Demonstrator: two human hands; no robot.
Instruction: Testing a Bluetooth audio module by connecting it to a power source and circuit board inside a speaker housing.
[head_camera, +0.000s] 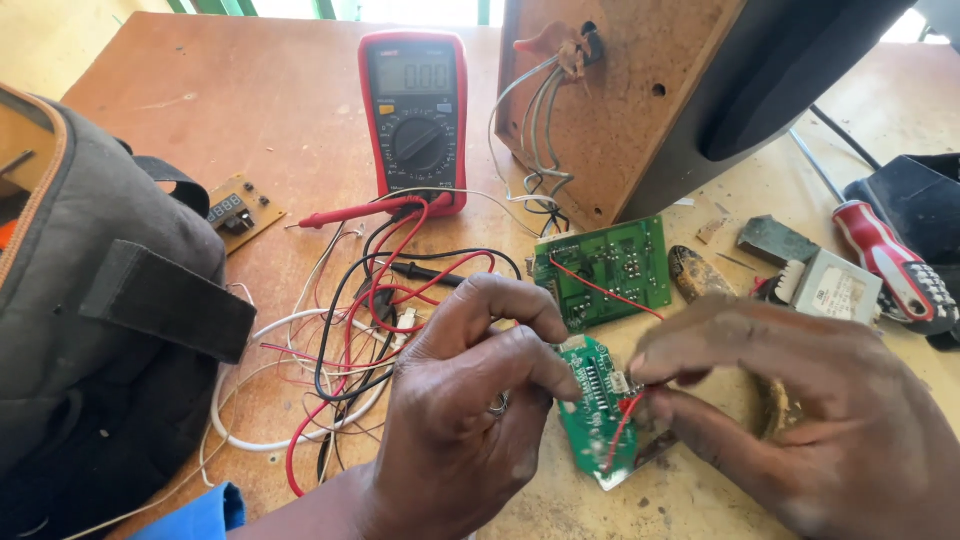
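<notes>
Centrally, item one: small green circuit board (598, 420), lying low on the table (250, 90) between both hands, one end raised slightly off the surface. Left hand (470, 400): fingers curled, fingertips steadying the board's near edge. Right hand (790, 400): thumb and forefinger pinched together on a thin red wire (622, 425) at the board's white connector.

Item two: larger green circuit board (605, 270), just beyond, with its own red lead running toward the right hand. Item three: tangle of red, black and white wires (350, 340) to the left, with a black probe (425, 272) and red probe (355, 212) lying in it. Item four: red multimeter (415, 115), upright behind. Item five: wooden speaker box (610, 110), grey cables hanging out. Item six: transformer (835, 290) and red-handled screwdriver (890, 255) at right; grey bag (100, 320) at left.

Risks, as judged: a hard pull on the pinched wire could tear it from its joint or connector; the loose board could slide; stray probe tips or bare leads nearby could touch the boards and short them.
</notes>
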